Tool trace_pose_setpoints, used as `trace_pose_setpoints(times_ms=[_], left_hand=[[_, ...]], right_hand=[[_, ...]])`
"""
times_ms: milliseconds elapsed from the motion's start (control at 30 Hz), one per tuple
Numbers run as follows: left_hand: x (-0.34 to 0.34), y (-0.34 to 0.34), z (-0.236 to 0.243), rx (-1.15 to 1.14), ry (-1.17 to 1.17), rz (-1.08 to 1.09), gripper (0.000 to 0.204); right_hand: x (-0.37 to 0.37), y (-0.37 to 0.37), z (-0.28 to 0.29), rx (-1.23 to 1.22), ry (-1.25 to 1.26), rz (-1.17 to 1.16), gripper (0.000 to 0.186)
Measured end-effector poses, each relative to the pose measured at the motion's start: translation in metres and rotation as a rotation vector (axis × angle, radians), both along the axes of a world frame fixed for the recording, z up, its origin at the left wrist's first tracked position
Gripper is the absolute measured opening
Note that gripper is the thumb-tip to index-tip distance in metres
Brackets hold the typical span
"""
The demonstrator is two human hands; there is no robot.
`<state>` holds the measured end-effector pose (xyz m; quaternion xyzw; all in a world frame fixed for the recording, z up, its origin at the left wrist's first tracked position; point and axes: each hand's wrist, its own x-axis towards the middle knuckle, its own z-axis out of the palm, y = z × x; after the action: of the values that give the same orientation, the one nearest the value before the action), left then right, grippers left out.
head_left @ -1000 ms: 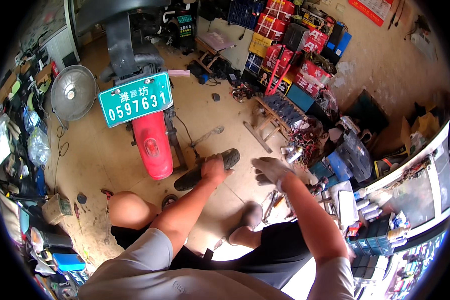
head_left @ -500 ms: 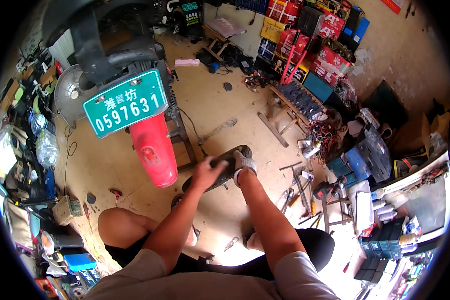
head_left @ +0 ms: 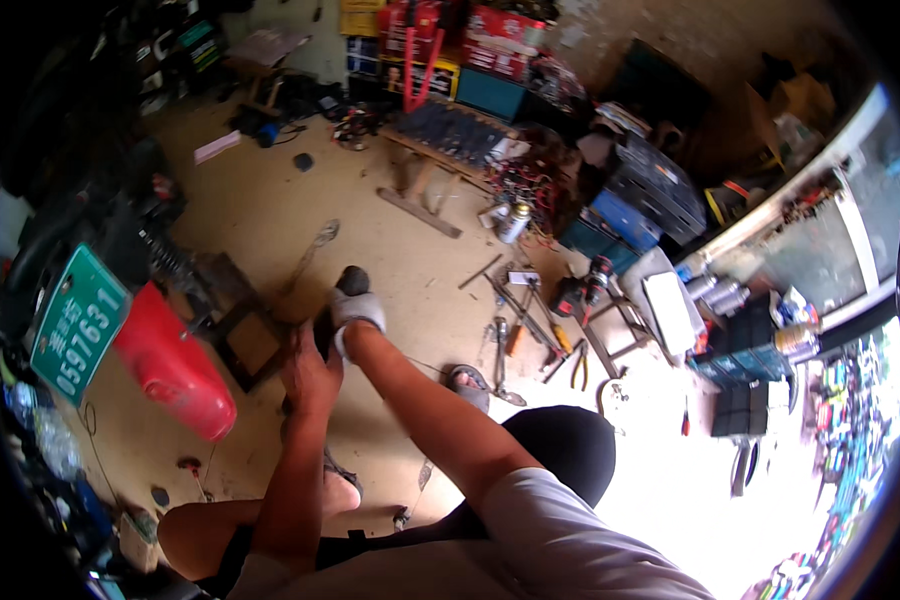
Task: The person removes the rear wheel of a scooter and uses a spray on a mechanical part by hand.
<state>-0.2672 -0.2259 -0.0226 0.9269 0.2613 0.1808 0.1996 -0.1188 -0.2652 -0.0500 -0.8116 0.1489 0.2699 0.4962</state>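
A dark tire, mostly hidden by my hands and forearms, stands nearly edge-on in front of me; its top (head_left: 351, 280) shows beyond my right hand. My right hand (head_left: 360, 309), in a pale glove, is closed round that upper part. Bare and lower down, my left hand (head_left: 311, 378) straddles the tire's near side, its thumb to the right and fingers to the left. Left of my hands is a red fender (head_left: 175, 370) on a two-wheeler, with a green license plate (head_left: 78, 325) above it.
Right of my hands, several hand tools and a red-black power drill (head_left: 582, 290) lie by a small stool (head_left: 615, 340). Ahead stand a low wooden bench (head_left: 425, 170) and a spray can (head_left: 513, 223). My sandalled foot (head_left: 468, 384) is just right of my forearm.
My view has swung right, so the two-wheeler sits farther left. The tire has turned from a broad oval to nearly edge-on. My left hand has closed from spread fingers onto its side.
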Motion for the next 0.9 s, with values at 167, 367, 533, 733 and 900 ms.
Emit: trace_pose_setpoints(times_ms=[167,367,533,733,900], left_hand=[[0.028,0.009,-0.028,0.028,0.047,0.016,0.079],[0.014,0.105,-0.053,-0.004,0.035,0.060,0.055],[0.024,0.146,-0.065,-0.186,-0.032,-0.052,0.060],[-0.002,0.158,-0.072,-0.141,0.021,0.063,0.076],[0.014,0.135,-0.028,-0.136,0.058,0.107,0.082]], right_hand=[[0.028,0.004,-0.021,0.200,-0.006,0.003,0.065],[-0.031,0.031,0.030,0.342,0.070,0.036,0.064],[-0.009,0.059,-0.022,0.321,-0.062,0.233,0.071],[-0.029,0.034,0.007,0.151,-0.241,0.384,0.060],[0.017,-0.066,-0.011,-0.049,-0.395,0.881,0.033]])
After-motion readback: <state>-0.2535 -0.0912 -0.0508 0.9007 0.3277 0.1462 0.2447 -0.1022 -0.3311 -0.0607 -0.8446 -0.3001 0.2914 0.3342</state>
